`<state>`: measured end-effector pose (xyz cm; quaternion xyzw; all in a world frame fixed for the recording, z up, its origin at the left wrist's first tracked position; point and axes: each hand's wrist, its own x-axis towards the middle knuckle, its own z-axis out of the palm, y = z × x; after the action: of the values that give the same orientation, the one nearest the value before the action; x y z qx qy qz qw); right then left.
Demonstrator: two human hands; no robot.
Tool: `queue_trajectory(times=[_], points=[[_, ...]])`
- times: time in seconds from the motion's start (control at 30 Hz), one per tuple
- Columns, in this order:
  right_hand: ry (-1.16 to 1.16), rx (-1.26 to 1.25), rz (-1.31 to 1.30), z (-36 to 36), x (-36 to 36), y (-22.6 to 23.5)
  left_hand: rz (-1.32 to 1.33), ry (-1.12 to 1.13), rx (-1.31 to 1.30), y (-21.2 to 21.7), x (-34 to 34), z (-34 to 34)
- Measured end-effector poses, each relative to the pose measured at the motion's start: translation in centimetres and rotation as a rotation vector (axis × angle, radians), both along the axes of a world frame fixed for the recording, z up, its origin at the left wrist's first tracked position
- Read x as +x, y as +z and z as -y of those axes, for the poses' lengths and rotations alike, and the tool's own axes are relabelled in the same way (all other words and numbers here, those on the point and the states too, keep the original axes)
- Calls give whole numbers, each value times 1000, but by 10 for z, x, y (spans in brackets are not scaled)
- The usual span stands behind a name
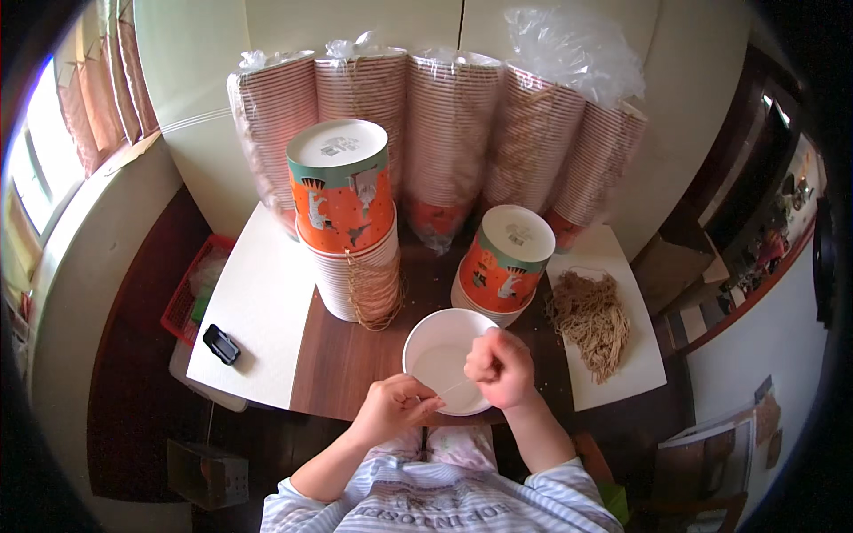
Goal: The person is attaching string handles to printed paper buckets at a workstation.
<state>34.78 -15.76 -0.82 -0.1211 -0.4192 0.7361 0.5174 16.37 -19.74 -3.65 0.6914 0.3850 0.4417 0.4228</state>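
An upright white paper bucket [435, 342] stands at the table's near edge, its open mouth toward me. Over its front rim, my left hand [391, 407] pinches a thin pale string [458, 386] between thumb and fingertips. The string runs up to my right hand [503, 366], which is closed in a fist at the bucket's right rim. Behind to the right is a short stack of upside-down orange and green buckets [505, 271]. A taller upside-down stack [342, 213] stands to the left, with loops of brown string [373, 289] hanging down its side.
Several tall bucket stacks in clear plastic [449, 133] line the back of the table. A tangled heap of brown string [591, 320] lies on the white right-hand section. On the left are a small black tray [221, 345] and, beyond the edge, a red basket [182, 306].
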Motion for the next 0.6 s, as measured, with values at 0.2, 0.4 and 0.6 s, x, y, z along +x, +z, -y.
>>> queue_trajectory(times=[0.2,0.4,0.6], points=[[-220,805,1057,-13,-15,6,-304,137,104,10,-15,-24],[-125,770,1190,-36,-20,-8,-381,107,339,5,-27,-45],[-213,905,1151,-55,-27,-20,-543,179,388,4,-26,-54]])
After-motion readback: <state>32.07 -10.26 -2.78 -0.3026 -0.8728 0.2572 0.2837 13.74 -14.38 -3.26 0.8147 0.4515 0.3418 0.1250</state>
